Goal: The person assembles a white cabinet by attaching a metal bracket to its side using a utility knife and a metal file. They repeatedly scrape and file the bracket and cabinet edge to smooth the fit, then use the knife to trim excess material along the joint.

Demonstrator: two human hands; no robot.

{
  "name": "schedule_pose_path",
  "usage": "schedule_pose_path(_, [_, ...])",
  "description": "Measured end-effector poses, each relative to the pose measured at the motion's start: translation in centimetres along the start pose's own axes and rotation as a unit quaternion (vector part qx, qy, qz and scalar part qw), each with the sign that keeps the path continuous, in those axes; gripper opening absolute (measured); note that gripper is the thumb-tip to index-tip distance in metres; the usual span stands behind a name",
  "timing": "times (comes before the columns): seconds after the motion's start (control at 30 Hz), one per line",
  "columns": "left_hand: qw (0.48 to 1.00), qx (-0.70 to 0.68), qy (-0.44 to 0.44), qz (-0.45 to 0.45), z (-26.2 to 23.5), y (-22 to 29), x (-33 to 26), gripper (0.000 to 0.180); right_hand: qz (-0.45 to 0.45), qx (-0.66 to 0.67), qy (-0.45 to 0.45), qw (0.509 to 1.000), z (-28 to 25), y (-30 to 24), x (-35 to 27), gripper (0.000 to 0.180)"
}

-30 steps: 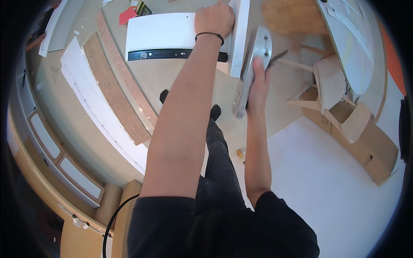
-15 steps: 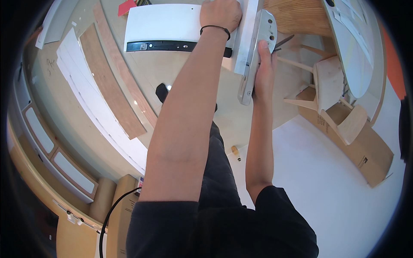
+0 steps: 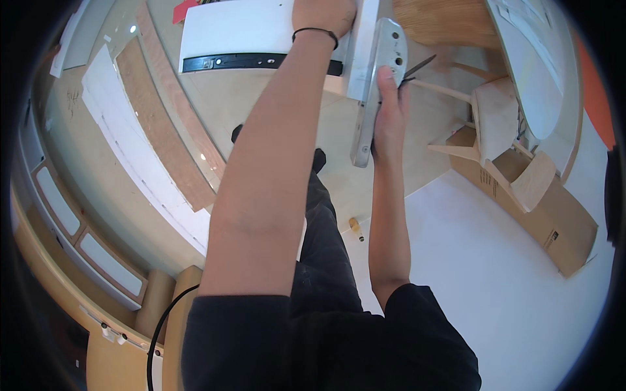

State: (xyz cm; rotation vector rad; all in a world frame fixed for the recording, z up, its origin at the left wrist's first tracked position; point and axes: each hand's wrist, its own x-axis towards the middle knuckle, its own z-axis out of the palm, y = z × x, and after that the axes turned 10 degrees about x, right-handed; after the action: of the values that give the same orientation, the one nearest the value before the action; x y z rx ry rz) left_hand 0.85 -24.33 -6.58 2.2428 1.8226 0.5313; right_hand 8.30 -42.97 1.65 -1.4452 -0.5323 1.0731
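At the top edge, my left hand (image 3: 324, 15) rests over the right end of a white panel (image 3: 238, 29), beside an upright white board (image 3: 362, 62). Its fingers are cut off by the frame. A black drawer slide (image 3: 251, 62) runs along the panel's near side. My right hand (image 3: 390, 117) is closed round a long silver metal piece (image 3: 370, 98) with round holes at its far end, the thumb lying along its face. That piece stands close against the board's right side. Past the fingers of the right hand juts a dark pointed blade (image 3: 422, 66); its other end is hidden.
Wooden strips (image 3: 163, 124) and a long white sheet (image 3: 134, 146) lie on the floor at left. On the right are a pale wooden chair (image 3: 495, 120), a flat cardboard box (image 3: 535, 215) and a round-ended table (image 3: 531, 85). A black cable (image 3: 163, 326) hangs at lower left.
The panel, board, metal piece and both hands have shifted slightly left in view, and the left hand sits higher, its fingers now out of frame. The right hand keeps its grip.
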Motion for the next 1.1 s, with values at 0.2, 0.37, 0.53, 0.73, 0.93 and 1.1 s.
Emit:
schedule_pose_path(0.2, [0.999,0.018,0.018,0.047,-1.8,-0.6,-0.1,0.022,0.064,-0.104,0.019,0.992,-5.9,1.9,-9.4,0.056])
schedule_pose_path(0.37, [0.997,-0.037,0.036,0.065,-8.8,1.2,-7.0,0.034,0.19,-0.239,0.138,0.942,-17.5,2.7,-19.7,0.059])
schedule_pose_path(0.53, [0.986,0.107,-0.095,0.085,-12.0,5.1,-15.7,0.033,0.258,-0.344,0.215,0.877,-29.7,1.8,-28.2,0.071])
schedule_pose_path(0.73, [0.967,0.206,-0.119,0.096,-11.1,6.3,-16.8,0.028,0.284,-0.35,0.273,0.85,-38.0,0.5,-33.3,0.073])
schedule_pose_path(0.93, [0.953,0.254,-0.158,0.05,-9.7,6.8,-15.9,0.017,0.265,-0.266,0.311,0.873,-39.0,-0.4,-31.4,0.08])
schedule_pose_path(1.1, [0.956,0.195,-0.194,0.103,-11.5,6.2,-16.0,0.017,0.255,-0.255,0.319,0.876,-38.4,0.3,-26.8,0.081])
